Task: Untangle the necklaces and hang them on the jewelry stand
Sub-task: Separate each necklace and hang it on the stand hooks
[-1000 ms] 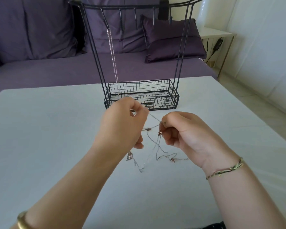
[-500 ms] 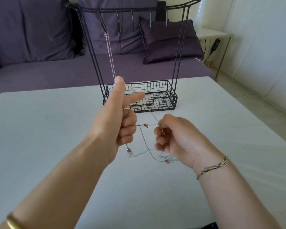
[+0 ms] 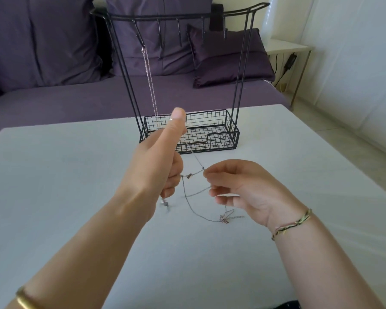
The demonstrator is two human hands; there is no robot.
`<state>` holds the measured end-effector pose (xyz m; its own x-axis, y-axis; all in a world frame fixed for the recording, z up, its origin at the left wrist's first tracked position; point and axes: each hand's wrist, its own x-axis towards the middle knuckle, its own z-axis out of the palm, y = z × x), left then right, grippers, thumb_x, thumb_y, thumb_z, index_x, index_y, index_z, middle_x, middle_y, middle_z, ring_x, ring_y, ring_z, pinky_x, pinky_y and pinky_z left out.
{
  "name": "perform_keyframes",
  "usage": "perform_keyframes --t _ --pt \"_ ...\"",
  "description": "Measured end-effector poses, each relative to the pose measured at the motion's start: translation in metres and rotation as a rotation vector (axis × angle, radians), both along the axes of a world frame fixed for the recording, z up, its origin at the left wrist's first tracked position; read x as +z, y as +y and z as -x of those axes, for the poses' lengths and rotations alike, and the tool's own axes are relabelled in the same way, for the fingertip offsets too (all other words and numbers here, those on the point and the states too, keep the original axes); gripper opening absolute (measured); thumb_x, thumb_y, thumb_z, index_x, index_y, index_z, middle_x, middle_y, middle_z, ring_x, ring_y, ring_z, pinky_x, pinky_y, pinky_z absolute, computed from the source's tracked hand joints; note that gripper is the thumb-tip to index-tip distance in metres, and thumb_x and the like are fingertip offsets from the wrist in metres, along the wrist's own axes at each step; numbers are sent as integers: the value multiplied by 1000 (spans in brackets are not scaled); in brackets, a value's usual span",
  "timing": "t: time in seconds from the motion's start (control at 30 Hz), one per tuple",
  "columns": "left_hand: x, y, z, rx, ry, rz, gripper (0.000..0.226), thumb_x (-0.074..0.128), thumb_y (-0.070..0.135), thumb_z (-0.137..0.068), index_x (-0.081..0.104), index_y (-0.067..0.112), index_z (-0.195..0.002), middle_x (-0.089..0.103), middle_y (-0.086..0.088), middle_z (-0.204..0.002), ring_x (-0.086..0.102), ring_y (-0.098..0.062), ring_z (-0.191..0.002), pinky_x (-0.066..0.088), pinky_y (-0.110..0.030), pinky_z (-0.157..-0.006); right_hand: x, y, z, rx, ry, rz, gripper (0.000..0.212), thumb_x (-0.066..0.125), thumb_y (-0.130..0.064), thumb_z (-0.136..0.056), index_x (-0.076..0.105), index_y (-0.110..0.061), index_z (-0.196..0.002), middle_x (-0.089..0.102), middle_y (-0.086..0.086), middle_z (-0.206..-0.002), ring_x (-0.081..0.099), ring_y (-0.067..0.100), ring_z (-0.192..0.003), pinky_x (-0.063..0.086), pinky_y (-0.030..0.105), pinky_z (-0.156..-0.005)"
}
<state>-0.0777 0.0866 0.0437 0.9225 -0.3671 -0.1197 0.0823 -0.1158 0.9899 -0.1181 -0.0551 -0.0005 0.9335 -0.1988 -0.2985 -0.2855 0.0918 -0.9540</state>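
Right hand (image 3: 243, 188) newly uncurled, fingertips (image 3: 206, 175) pinching thin tangled necklaces (image 3: 189, 175); left hand (image 3: 156, 166) fisted around them, thumb up.

Both forearms bare. Left hand (image 3: 156, 166): plain gold bangle (image 3: 24, 301) on the wrist, over the near edge of the table (image 3: 54, 175). Right hand (image 3: 239, 188): thin braided cord bracelet (image 3: 292, 224), green, yellow and dark strands, small knot, over the table's right half

left hand (image 3: 156, 166) grips tangled necklaces (image 3: 189, 175) | right hand (image 3: 241, 188) pinches a strand | hung necklace (image 3: 151, 79) on jewelry stand (image 3: 236, 139)
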Motion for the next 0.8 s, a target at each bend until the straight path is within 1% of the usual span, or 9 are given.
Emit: perform_keyframes --t 0.1,0.13,0.27,0.37,0.47,0.53,0.63,0.7,0.8 --pt "0 1 1 -77 35 10 50 38 77 -76 56 42 -108 21 3 -51 17 -12 -39 19 -22 -39 4 2 -2 -25 16 -2 4 66 -15 -84 68 -13 -85 60 -2 -65 47 10 -52 33 20 -47" --pt "1 1 1 -106 45 19 56 39 79 -72 55 43 -112 21 3 -50 17 -12 -39 18 -22 -39 5 3 -3 -17 26 40 11 66 -23 -84 69 -14 -90 61 -4 -66 44 9 -51 29 20 -46" --pt "2 1 2 -183 79 35 77 40 81 -55 55 42 -119 18 2 -50 14 -12 -40 16 -20 -37 5 7 -5 70 -43 317 24 58 -44 -87 68 -22 -87 59 -6 -62 41 7 -49 31 18 -48" --pt "2 1 4 -226 89 26 82 41 82 -52 55 42 -121 16 3 -49 13 -12 -40 16 -18 -36 0 10 -7 89 -115 345 28 62 -38 -86 70 -13 -79 50 -4 -51 37 1 -41 29 12 -43" --pt "1 -1 4 -244 94 9 82 41 82 -52 56 40 -121 16 3 -48 13 -11 -39 15 -17 -37 -1 12 -8 61 -175 288 20 64 -20 -85 70 -18 -66 52 -5 -51 42 3 -45 33 13 -47" --pt "1 -1 4 -230 96 -18 77 41 81 -57 60 36 -116 17 3 -49 13 -11 -39 15 -17 -37 -2 8 -10 -59 -201 274 18 63 -17 -85 71 -18 -70 64 -3 -66 51 4 -59 38 16 -55" --pt "-4 0 -1 -146 31 -137 56 44 71 -79 68 24 -98 21 4 -47 17 -11 -38 17 -17 -37 -1 -1 -10 -263 -247 155 15 61 -18 -86 70 -18 -74 70 -2 -83 60 9 -80 46 24 -73" --pt "-10 0 -5 -85 -74 -261 36 54 51 -88 71 19 -87 26 6 -43 22 -11 -37 21 -17 -37 1 -5 -10 -314 -306 28 19 56 -17 -90 65 -17 -74 70 0 -79 66 14 -81 51 33 -80" --pt "-20 1 -12 -17 -170 -381 10 64 20 -84 70 17 -77 35 12 -35 31 -7 -34 30 -19 -41 6 -6 -9 -359 -395 -155 20 49 -12 -94 58 -11 -77 60 4 -60 65 21 -66 57 36 -73"
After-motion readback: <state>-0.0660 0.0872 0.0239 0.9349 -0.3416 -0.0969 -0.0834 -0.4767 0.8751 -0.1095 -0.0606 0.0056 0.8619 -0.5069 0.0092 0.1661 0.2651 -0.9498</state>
